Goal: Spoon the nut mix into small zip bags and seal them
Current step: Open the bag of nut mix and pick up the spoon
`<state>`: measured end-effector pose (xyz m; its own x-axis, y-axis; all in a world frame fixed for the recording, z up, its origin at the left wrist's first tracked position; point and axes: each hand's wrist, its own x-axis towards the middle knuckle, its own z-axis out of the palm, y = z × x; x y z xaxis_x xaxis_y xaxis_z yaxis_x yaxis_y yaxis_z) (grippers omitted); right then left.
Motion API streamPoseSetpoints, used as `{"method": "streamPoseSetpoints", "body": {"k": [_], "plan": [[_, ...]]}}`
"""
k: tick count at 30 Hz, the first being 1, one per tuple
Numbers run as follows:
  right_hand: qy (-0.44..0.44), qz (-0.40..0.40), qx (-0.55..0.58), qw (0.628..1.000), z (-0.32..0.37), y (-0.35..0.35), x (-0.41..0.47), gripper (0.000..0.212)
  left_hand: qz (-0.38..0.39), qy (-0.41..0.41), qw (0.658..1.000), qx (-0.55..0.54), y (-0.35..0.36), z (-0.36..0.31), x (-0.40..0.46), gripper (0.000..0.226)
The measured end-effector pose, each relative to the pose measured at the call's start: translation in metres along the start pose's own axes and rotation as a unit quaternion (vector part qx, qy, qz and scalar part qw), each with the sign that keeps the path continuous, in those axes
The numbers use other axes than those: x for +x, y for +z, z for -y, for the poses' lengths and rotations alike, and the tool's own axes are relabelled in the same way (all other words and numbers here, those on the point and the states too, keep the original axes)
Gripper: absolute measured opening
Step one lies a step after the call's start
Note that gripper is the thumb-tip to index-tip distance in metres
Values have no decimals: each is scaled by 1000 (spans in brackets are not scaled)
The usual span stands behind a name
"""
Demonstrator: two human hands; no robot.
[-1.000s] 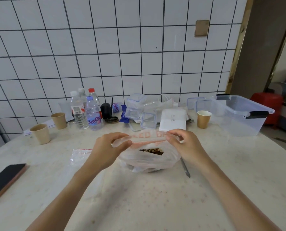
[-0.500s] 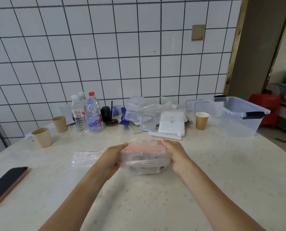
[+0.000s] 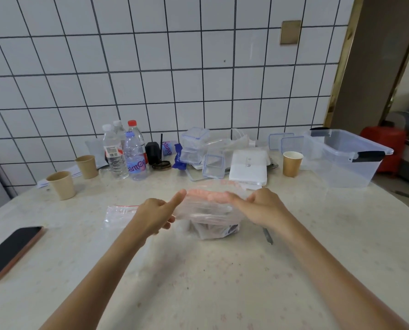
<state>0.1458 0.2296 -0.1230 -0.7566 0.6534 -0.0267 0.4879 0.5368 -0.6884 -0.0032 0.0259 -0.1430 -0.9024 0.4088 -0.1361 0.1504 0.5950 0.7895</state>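
nut bag point(image 3: 208, 217) | on the table point(image 3: 198, 282), between both hands | left hand point(image 3: 154, 216) and right hand point(image 3: 261, 208) each pinch its top edge | looks soft, thin, slippery, light | best held by the top strip | empty zip bag point(image 3: 120, 214) just left of left hand

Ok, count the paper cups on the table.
3. Two stand at the far left, the nearer paper cup and one behind it; the third is at the right, beside the clear bin.
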Motion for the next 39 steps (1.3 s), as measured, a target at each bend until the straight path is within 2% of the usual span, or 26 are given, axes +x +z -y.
{"method": "streamPoseSetpoints", "body": {"k": [2,5,8,10,13,16,17,20,22,24,27,28,31,33,35,37,39], "plan": [[6,19,9,1000,-2,7,1,55,24,-37,997,-56,4,0,1,83],[28,42,158,986,-9,16,0,26,68,-76,986,-131,8,4,5,63],[44,46,295,953,-18,24,-4,12,101,-84,959,-253,16,11,5,32],[58,55,381,921,-23,30,-5,13,111,-75,931,-339,23,17,3,11],[87,72,535,837,-35,42,-5,24,125,-80,876,-460,34,22,0,18],[105,82,693,708,-47,53,-4,31,143,-111,794,-581,37,23,-3,12],[101,86,724,676,-51,56,-3,36,148,-114,769,-611,38,24,-5,13],[89,85,774,621,-51,62,-4,50,153,-102,700,-691,47,25,-9,24],[82,78,789,604,-49,65,-6,49,141,-85,678,-716,50,28,-10,29],[81,74,790,603,-48,66,-9,40,126,-72,697,-702,48,30,-9,25],[101,66,797,592,-45,69,-9,34,118,-60,752,-646,47,34,-9,16],[103,57,787,606,-43,71,-9,35,114,-55,769,-626,48,34,-9,13],[78,41,720,688,-37,76,-9,19,100,-43,803,-587,54,31,-11,19],[47,37,711,701,-36,75,-12,19,81,-49,814,-573,55,31,-11,25],[-6,27,683,730,-38,74,-13,31,59,-48,824,-562,53,32,-11,28],[-49,-2,619,784,-45,72,-10,47,42,-36,836,-547,52,32,-11,26],[-93,-18,533,841,-49,69,-9,54,25,-26,851,-525,53,31,-12,23]]}}
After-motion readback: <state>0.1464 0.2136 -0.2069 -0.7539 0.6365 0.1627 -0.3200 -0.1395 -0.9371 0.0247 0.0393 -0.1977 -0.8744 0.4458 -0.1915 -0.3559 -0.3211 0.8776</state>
